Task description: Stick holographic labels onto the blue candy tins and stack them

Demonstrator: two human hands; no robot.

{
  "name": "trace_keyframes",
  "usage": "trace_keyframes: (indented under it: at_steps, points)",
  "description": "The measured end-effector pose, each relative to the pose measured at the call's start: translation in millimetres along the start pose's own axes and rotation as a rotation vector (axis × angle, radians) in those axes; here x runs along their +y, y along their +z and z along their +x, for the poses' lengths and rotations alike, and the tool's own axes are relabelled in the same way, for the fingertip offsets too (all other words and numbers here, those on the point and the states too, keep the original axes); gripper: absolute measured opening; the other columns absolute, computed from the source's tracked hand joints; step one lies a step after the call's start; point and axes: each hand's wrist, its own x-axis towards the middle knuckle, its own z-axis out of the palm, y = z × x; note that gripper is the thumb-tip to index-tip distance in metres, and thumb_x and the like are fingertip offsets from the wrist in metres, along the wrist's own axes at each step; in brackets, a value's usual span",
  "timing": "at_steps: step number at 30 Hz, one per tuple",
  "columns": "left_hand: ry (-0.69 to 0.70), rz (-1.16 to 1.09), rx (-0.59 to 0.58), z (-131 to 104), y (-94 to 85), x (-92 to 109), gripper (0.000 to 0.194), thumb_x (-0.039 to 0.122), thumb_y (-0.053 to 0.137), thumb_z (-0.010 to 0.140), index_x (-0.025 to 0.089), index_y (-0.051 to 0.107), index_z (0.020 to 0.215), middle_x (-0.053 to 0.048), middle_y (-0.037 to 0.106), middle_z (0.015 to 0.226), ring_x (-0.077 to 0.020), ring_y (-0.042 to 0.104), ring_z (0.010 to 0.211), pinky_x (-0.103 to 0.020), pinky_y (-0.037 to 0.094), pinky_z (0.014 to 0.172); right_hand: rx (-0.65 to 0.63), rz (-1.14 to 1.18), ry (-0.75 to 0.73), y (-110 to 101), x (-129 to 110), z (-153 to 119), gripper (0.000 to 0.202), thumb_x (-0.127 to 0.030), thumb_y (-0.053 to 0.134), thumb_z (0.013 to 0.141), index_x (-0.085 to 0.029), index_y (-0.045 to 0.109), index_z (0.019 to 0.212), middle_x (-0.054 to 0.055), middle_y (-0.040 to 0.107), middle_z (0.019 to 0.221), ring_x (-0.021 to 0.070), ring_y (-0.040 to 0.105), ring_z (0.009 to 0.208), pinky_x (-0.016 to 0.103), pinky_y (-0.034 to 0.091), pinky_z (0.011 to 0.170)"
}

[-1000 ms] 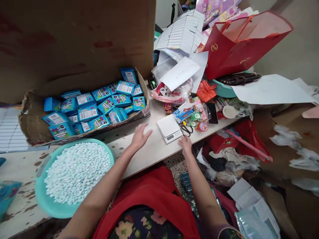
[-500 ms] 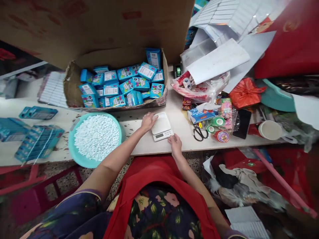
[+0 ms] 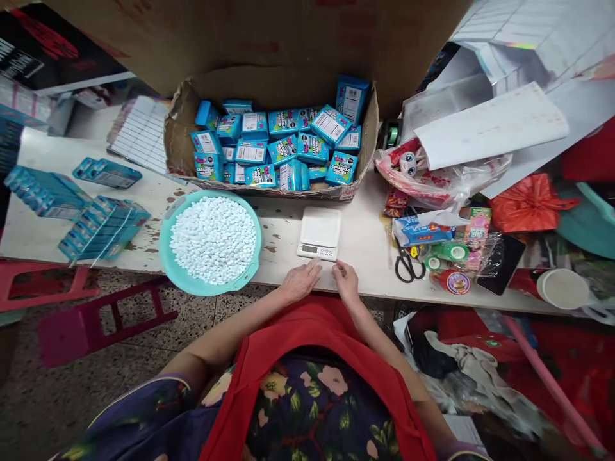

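A small white scale (image 3: 321, 228) with a grey display lies on the white table (image 3: 277, 221), nothing on its plate. My left hand (image 3: 302, 280) rests at the table's front edge, just below the scale, fingers extended and holding nothing. Just right of it, near the scale's front right corner, is my right hand (image 3: 346, 280); its fingers are bent close together, and whether anything is between them is too small to tell. To the left stands a turquoise basin (image 3: 169, 246) of small white pieces (image 3: 214, 240). Behind the scale is a cardboard box (image 3: 353, 191) holding blue packets (image 3: 250, 152).
Bundled blue boxes (image 3: 103, 224) stand at the left. On the right lie black-handled scissors (image 3: 408, 266), green tape rolls (image 3: 453, 251), a phone (image 3: 502, 264), a cup (image 3: 563, 288) and a red bag (image 3: 528, 203). A magenta stool (image 3: 72, 330) is below the table.
My left hand has left the scale's left side and come down to its front edge. My right hand stays near the front right corner. The whole view has shifted, showing more of the left side.
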Motion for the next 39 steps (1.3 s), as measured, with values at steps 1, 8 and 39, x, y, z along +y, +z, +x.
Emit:
trace_keyframes:
  at_steps: [1, 8, 39]
  points:
    - [-0.005, 0.033, -0.040, 2, 2.5, 3, 0.037, 0.033, 0.032, 0.098, 0.020, 0.051, 0.127, -0.014, 0.040, 0.149, -0.0240, 0.063, 0.106, -0.038, 0.054, 0.085, 0.000, -0.023, -0.015, 0, 0, 0, 0.044, -0.047, 0.064, 0.072, -0.018, 0.068, 0.106, 0.009, 0.067, 0.100, 0.0213, 0.062, 0.090, 0.035, 0.054, 0.076]
    - [-0.037, 0.114, -0.130, 26, 1.3, 4, 0.038, 0.033, 0.032, 0.097, 0.021, 0.050, 0.129, -0.013, 0.025, 0.157, -0.0273, 0.065, 0.102, -0.037, 0.054, 0.076, -0.025, 0.079, 0.043, -3, -6, -1, 0.050, -0.053, 0.062, 0.073, -0.016, 0.064, 0.106, 0.006, 0.066, 0.090, 0.0158, 0.065, 0.071, 0.031, 0.054, 0.063]
    - [-0.674, -0.532, 0.260, 84, -21.0, -33, 0.047, 0.039, 0.032, 0.100, 0.007, 0.054, 0.126, -0.020, 0.057, 0.119, -0.0260, 0.056, 0.114, -0.046, 0.047, 0.101, -0.082, -0.376, -0.201, -18, -47, 59, 0.049, -0.051, 0.047, 0.084, -0.012, 0.066, 0.107, 0.016, 0.064, 0.113, 0.0264, 0.057, 0.111, 0.041, 0.040, 0.101]
